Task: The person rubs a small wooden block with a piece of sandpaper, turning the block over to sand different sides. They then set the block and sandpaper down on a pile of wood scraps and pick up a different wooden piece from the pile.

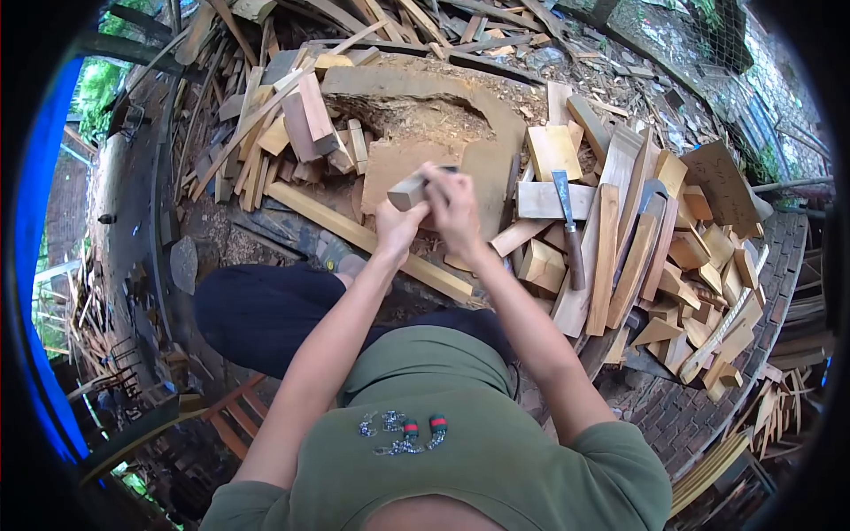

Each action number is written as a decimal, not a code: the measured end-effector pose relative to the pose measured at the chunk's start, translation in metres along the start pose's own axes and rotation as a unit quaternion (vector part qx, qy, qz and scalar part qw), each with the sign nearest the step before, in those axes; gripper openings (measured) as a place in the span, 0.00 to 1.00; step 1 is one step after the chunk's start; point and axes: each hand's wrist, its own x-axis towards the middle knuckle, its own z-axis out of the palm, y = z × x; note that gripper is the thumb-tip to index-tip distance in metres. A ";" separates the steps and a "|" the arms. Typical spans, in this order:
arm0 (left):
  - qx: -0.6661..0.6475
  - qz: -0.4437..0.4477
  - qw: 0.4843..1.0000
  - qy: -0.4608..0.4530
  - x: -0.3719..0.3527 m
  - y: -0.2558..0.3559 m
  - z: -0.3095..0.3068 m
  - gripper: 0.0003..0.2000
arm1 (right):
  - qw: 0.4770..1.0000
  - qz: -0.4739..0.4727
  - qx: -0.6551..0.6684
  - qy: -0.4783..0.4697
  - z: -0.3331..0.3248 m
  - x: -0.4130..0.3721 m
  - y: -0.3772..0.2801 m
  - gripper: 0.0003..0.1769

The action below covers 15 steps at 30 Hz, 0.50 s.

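Note:
Over the large worn wooden chopping block [509, 146], both hands meet in front of me around a small squared wood block [407, 192], held tilted. My left hand [398, 227] is closed around its near end, thumb up against it. My right hand [453, 208] has its fingers bent over the far side of the piece and is a little blurred by motion. A small dark edge shows just past the right fingertips, too hidden to name. To the right, a chisel-like tool [563, 199] with a flat metal blade and brown wooden handle lies across pale boards.
Several offcuts [699, 274] are heaped on the right, with long boards [604, 257] leaning among them. More scrap wood [310, 124] is piled at the left. A long yellowish batten [372, 243] runs diagonally before my legs. A curved metal blade [653, 188] sits among the right-hand boards.

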 end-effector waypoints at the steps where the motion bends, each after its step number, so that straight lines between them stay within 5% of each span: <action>1: -0.047 -0.028 0.998 -0.001 0.000 0.005 0.003 0.15 | 0.998 0.007 -0.057 0.029 0.002 0.010 0.026 0.17; 5: -0.020 0.004 0.998 -0.061 0.002 0.013 -0.004 0.18 | 0.988 0.144 -0.049 -0.011 -0.002 0.014 0.057 0.19; 7: -0.043 -0.027 0.994 -0.100 0.003 0.017 -0.014 0.21 | 0.940 0.315 0.124 -0.028 -0.011 0.011 0.051 0.24; 10: -0.040 -0.088 0.977 -0.192 -0.005 0.028 -0.027 0.26 | 0.926 0.306 0.220 0.011 -0.030 0.013 0.028 0.30; 12: -0.082 -0.124 0.957 -0.248 -0.014 0.041 -0.024 0.27 | 0.895 0.334 0.268 -0.124 -0.043 0.012 0.015 0.32; 15: -0.096 -0.120 0.965 -0.214 -0.016 0.043 -0.021 0.23 | 0.867 0.346 0.322 -0.159 -0.049 0.006 0.004 0.31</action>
